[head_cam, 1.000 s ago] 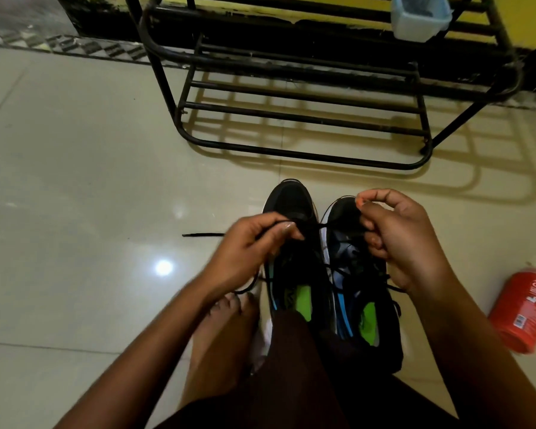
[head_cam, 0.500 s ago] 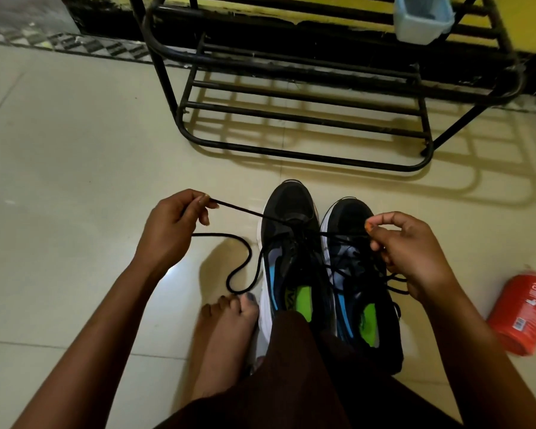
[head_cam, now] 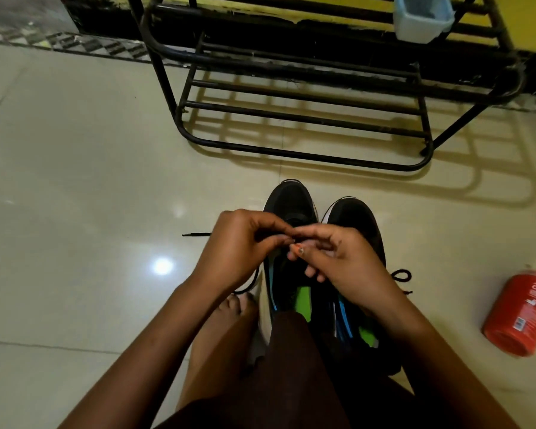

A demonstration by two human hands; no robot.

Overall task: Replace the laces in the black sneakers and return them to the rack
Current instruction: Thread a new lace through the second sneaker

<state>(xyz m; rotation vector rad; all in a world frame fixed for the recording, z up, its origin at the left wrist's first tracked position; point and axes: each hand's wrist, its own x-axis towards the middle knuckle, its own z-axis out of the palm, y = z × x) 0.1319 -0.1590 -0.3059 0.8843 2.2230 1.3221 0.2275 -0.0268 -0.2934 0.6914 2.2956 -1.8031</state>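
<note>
Black sneakers (head_cam: 291, 202) stood side by side on the tiled floor (head_cam: 75, 181), toes toward the rack (head_cam: 307, 156) near them. Left hand (head_cam: 239, 249) and right hand (head_cam: 347, 261) met over them, curled fingertips pinching the black lace (head_cam: 195, 234), its free end trailing leftward. A red bottle (head_cam: 520, 314) lay far right.

Our two forearms reach forward and converge, bringing our hands together at the fingertips. Our left hand (head_cam: 239, 246) is curled, thumb and forefinger pinching the lace (head_cam: 196, 234), whose end sticks out to the left of the hand. Our right hand (head_cam: 342, 261) faces it, forefinger and thumb stretched to meet the left fingertips and the other fingers loosely bent; whether it pinches anything is hidden. Our bare foot (head_cam: 226, 323) lies below the left wrist, beside our cloth-covered leg (head_cam: 291, 366).
</note>
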